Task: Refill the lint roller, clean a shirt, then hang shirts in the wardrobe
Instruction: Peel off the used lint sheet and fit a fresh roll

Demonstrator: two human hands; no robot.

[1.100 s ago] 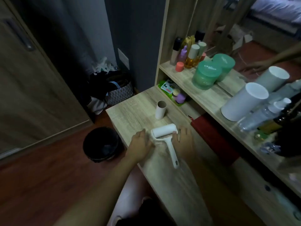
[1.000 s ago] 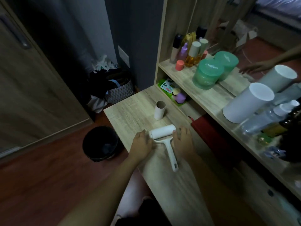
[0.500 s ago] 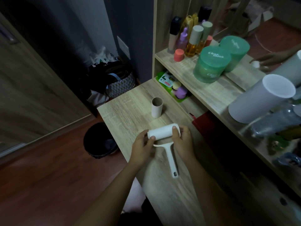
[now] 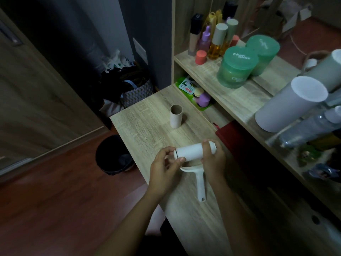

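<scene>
A white lint roller (image 4: pixel 191 152) with a fresh white roll is held just above the wooden table (image 4: pixel 147 130); its handle (image 4: pixel 200 185) points toward me. My left hand (image 4: pixel 163 169) pinches the roll's left end with thumb and fingers. My right hand (image 4: pixel 212 159) grips the roll's right end. An empty brown cardboard core (image 4: pixel 176 116) stands upright on the table behind them. No shirt is in view.
A black waste bin (image 4: pixel 114 156) stands on the floor left of the table. Bags (image 4: pixel 127 85) sit in the corner behind it. The shelf (image 4: pixel 239 100) on the right holds bottles, green jars (image 4: pixel 236 67) and a white cylinder (image 4: pixel 289 104). A wooden door (image 4: pixel 33 89) is at left.
Both hands have lifted the roller's head off the table and closed onto the two ends of the roll. The camera has moved closer.
</scene>
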